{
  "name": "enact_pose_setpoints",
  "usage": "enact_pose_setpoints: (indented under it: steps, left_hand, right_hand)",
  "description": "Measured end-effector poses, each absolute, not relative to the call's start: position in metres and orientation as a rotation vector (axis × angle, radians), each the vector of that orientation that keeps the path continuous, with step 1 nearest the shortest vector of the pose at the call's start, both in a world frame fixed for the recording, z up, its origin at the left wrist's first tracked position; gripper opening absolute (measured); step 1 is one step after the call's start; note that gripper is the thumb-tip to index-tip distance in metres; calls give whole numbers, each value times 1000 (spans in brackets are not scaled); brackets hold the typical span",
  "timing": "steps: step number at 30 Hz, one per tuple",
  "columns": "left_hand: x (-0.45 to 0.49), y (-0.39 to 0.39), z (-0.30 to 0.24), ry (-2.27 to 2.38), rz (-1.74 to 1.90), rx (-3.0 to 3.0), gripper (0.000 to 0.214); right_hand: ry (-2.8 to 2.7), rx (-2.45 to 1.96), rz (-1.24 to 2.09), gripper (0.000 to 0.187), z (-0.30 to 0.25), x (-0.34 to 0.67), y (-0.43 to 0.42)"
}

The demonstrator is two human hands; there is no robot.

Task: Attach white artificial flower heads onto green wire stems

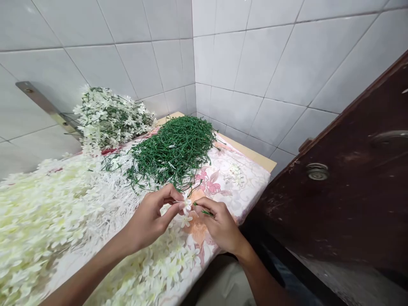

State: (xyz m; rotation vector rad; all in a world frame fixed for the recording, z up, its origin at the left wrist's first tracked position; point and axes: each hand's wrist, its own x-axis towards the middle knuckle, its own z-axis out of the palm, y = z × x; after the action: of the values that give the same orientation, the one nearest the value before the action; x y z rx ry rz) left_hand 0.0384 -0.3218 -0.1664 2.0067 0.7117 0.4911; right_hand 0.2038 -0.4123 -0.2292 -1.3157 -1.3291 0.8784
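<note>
My left hand (153, 216) pinches a small white artificial flower (187, 206) on a thin stem. My right hand (219, 225) holds a short green wire stem (204, 212) up against that flower, and the fingertips of both hands nearly meet there. Below the hands lies a large heap of loose cream-white flowers (47, 212). Beyond them is a pile of green wire stems (174, 148). A bunch of finished white flowers on green stems (111, 117) rests at the back. All of these lie on a floral-patterned sheet (229, 178).
The sheet covers a wooden board (251, 148) set in a corner of white wall tiles (255, 63). A metal bracket (41, 100) is fixed to the left wall. A dark brown, scuffed metal door (328, 170) with a round fitting fills the right side.
</note>
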Motion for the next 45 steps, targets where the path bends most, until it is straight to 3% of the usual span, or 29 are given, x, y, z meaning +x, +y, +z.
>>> enact_pose_setpoints:
  steps: [8,12,35,45]
  left_hand:
    - [41,-316,-172,681,490,1637,15]
    - [41,-310,-171,715,455,1578,28]
    - [43,-309,-187,714,309,1562,16]
    - [45,-314,-186,745,431,1513,14]
  right_hand:
    - [-1315,-1333,914,23,-232,204,-413]
    - [-1310,-1330,906,22,-236,204,-414]
    - [-1466,-1387,796,19,-239,205,-414]
    - [-1125,-1252,1033,20,-230,205,-414]
